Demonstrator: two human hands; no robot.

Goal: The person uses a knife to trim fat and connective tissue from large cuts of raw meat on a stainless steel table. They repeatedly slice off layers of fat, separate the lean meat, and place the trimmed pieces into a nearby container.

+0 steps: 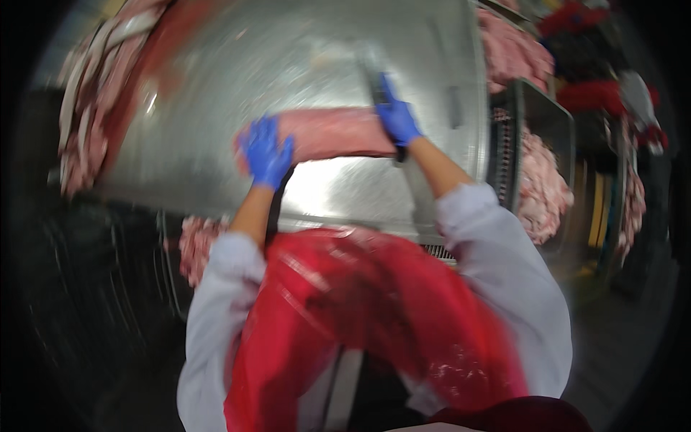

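Note:
A long piece of pink meat (332, 132) lies crosswise on the metal table (216, 165) in front of me. My left hand (268, 153), in a blue glove, rests on its left end with the fingers spread. At the other end is my right hand (398, 121), also gloved in blue, closed around the dark handle of a knife (376, 86). The blade points away from me and is smeared by motion. My right hand is at the meat's right end; whether the knife touches it I cannot tell.
Long pale and pink strips of meat (90, 108) lie along the table's left edge. Crates of pink trimmings (541, 183) stand to the right, with more trimmings (200, 248) below the near left edge. At far right, another person's red clothing (594, 97) shows, blurred.

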